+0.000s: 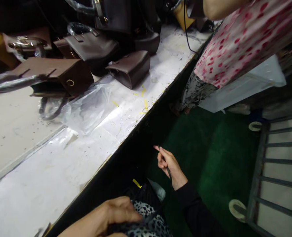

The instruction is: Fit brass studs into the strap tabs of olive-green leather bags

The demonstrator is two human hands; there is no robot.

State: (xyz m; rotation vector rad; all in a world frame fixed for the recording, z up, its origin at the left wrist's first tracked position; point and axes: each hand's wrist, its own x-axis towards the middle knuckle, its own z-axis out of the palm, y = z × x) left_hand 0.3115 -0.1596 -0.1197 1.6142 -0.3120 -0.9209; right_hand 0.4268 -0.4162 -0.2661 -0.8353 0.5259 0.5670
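Note:
My right hand, coming from a black sleeve, is held out over the green floor right of the table edge. Its fingers are curled round a thin dark strip, part of which shows below the palm. At the bottom centre my left hand is bent over my spotted clothing, near something dark. Motion blur hides its fingertips and whatever they may hold. A bit of yellow tape lies on dark fabric between the two hands.
Brown bags and a small dark brown bag lie on the white table, beside clear plastic and yellow scraps. A person in a pink spotted top stands at the upper right, near a white bin. A wheeled metal rack is at right.

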